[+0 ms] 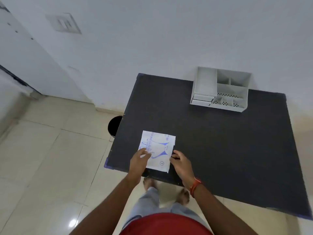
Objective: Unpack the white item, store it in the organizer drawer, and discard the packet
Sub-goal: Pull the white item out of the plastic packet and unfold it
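A: I'm seeing the left hand (139, 160) lying flat on the near-left part of the packet (156, 150), fingers spread, pressing it down rather than gripping. The right hand (181, 164) is touching the packet's right edge with curled fingertips; I can't tell whether it's pinching the edge or just resting against it.

B: Where's the packet sitting?

A: Flat on the table (220, 141), close to the near-left corner. Still looking sealed, so I'm judging the white item is inside and the unpacking isn't started.

B: How's it going to handle?

A: I'm guessing light, thin and floppy: a flat printed pouch with soft contents. Probably slick on the dark mat, so the flat palm is doing the anchoring. I'm expecting an edge or corner pinch to work best, one hand holding, the other tearing or peeling at the near-right corner, which looks slightly lifted.

B: And after?

A: The organizer (220, 89) is sitting well apart at the far side of the table, small drawer at its lower left. A black bin (114, 125) is standing on the floor just beside the table's left edge.
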